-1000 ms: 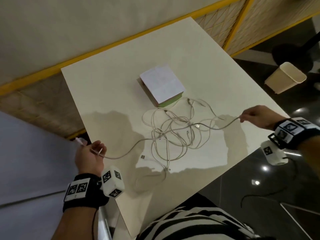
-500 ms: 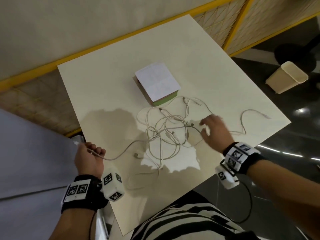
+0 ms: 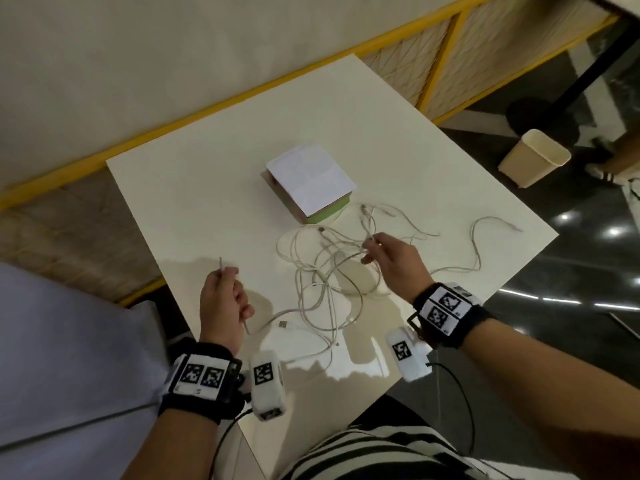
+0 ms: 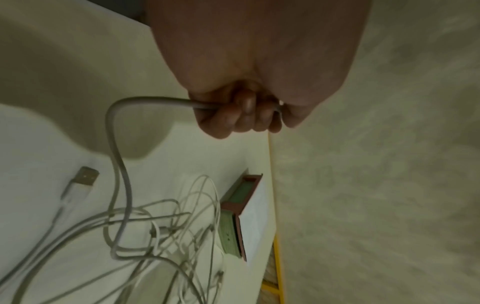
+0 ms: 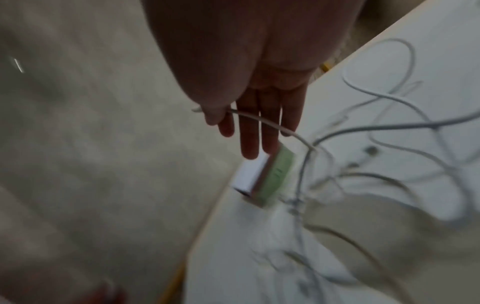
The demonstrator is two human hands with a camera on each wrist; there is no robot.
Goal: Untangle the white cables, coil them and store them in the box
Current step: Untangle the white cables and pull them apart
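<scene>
A tangle of white cables (image 3: 325, 275) lies mid-table, in front of the box (image 3: 308, 183), which has a white lid and green sides. My left hand (image 3: 225, 299) is curled in a fist round one cable near its end, and the plug tip sticks out above the fist. In the left wrist view this cable (image 4: 114, 144) loops down from the fist (image 4: 241, 113) into the tangle, beside a loose USB plug (image 4: 85, 176). My right hand (image 3: 391, 261) is over the tangle's right side. Its thumb and forefinger (image 5: 215, 115) pinch a strand; the other fingers are straight.
One loose cable end (image 3: 485, 237) trails toward the table's right edge. A beige bin (image 3: 533, 157) stands on the dark floor beyond the table (image 3: 398, 133). A yellow-framed railing (image 3: 450, 39) runs behind. My striped clothing is at the near edge.
My right hand let go of the cable end at the right edge, moved left to the tangle and now pinches a strand. My left hand came in over the table, still gripping its cable.
</scene>
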